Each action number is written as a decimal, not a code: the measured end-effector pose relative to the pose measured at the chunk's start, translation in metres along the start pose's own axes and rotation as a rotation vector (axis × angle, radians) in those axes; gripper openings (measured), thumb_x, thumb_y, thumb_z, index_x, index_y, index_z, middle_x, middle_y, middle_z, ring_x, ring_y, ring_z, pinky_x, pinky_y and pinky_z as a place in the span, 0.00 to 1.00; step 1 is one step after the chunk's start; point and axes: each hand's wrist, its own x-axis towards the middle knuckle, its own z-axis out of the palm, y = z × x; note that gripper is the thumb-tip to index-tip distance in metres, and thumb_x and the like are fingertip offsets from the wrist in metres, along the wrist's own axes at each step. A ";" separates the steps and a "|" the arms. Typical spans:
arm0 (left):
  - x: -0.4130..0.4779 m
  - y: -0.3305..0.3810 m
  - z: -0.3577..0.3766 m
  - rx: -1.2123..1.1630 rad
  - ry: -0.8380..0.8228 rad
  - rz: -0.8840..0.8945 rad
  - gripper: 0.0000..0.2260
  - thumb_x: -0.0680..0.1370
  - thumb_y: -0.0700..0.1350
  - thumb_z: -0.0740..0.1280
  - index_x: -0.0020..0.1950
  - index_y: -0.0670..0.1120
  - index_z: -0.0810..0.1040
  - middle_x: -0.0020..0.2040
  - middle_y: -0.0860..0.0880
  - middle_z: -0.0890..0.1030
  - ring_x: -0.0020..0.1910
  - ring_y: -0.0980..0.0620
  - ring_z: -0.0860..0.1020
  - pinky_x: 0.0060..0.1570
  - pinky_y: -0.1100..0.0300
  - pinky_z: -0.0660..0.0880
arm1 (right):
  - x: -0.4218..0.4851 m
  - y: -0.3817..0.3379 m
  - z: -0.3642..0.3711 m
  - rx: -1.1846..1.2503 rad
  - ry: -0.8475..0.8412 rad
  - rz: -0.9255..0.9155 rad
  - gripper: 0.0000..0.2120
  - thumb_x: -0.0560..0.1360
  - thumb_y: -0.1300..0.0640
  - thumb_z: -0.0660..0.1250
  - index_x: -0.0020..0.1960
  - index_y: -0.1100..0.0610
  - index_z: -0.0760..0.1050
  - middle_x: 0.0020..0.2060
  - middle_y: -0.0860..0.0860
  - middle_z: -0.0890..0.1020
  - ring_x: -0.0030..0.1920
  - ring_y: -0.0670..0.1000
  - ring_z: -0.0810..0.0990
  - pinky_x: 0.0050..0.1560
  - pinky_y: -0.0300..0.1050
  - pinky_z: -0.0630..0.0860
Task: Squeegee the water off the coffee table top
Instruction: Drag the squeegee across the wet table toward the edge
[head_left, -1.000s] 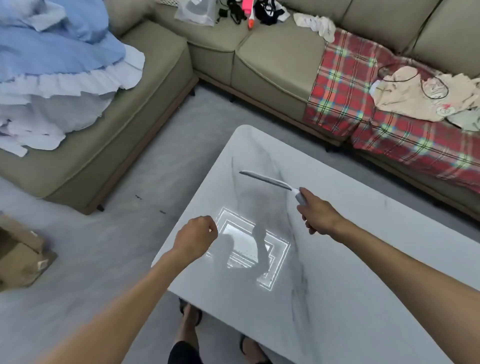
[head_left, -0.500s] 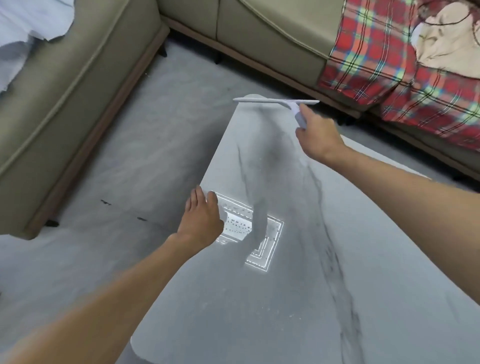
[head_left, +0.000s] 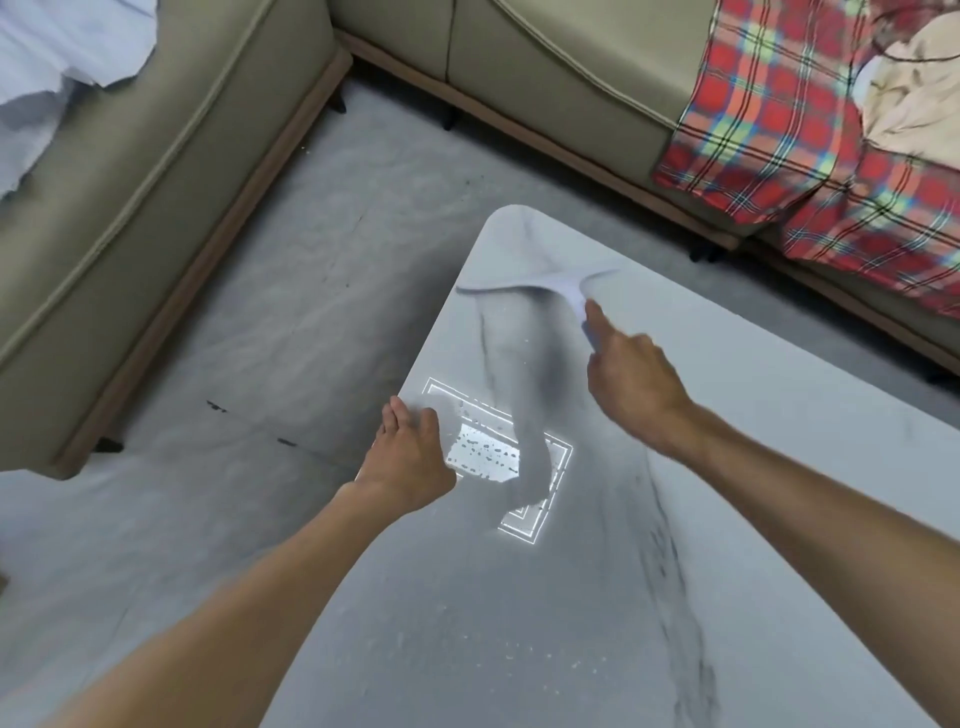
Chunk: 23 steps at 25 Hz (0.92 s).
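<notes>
Right hand (head_left: 631, 382) wrapped round the handle of the white T-shaped squeegee (head_left: 540, 283), blade down near the far corner of the white marble-veined counter (head_left: 753, 467). Left hand (head_left: 410, 452) empty, fingers loosely spread, braced on the near-left edge. Droplets (head_left: 485, 449) show in the glare patch. Suggest: even blade pressure, one straight pull, overlap passes, run water off the edge

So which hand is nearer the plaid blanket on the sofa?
Right. The right hand grips the squeegee over the table's far end, toward the plaid blanket. The left hand rests at the table's left edge, farther away.
</notes>
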 end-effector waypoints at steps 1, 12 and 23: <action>-0.001 0.001 -0.001 -0.003 -0.008 -0.006 0.20 0.71 0.39 0.59 0.62 0.39 0.64 0.73 0.31 0.53 0.74 0.34 0.53 0.71 0.48 0.61 | -0.019 0.006 0.001 -0.016 -0.021 0.010 0.31 0.75 0.65 0.55 0.76 0.49 0.53 0.44 0.63 0.78 0.44 0.66 0.76 0.40 0.50 0.67; 0.002 0.000 -0.010 -0.042 -0.053 -0.046 0.20 0.74 0.40 0.58 0.66 0.40 0.62 0.77 0.33 0.47 0.77 0.37 0.51 0.71 0.48 0.61 | -0.008 0.041 -0.061 -0.117 -0.097 0.038 0.22 0.79 0.56 0.54 0.72 0.48 0.58 0.62 0.60 0.76 0.58 0.65 0.72 0.53 0.54 0.71; 0.008 0.000 0.002 0.031 -0.033 -0.073 0.21 0.72 0.40 0.60 0.64 0.40 0.63 0.76 0.31 0.44 0.76 0.34 0.53 0.70 0.47 0.62 | -0.073 0.055 0.009 -0.020 -0.107 0.160 0.28 0.79 0.60 0.54 0.76 0.48 0.48 0.41 0.59 0.77 0.36 0.60 0.71 0.37 0.48 0.68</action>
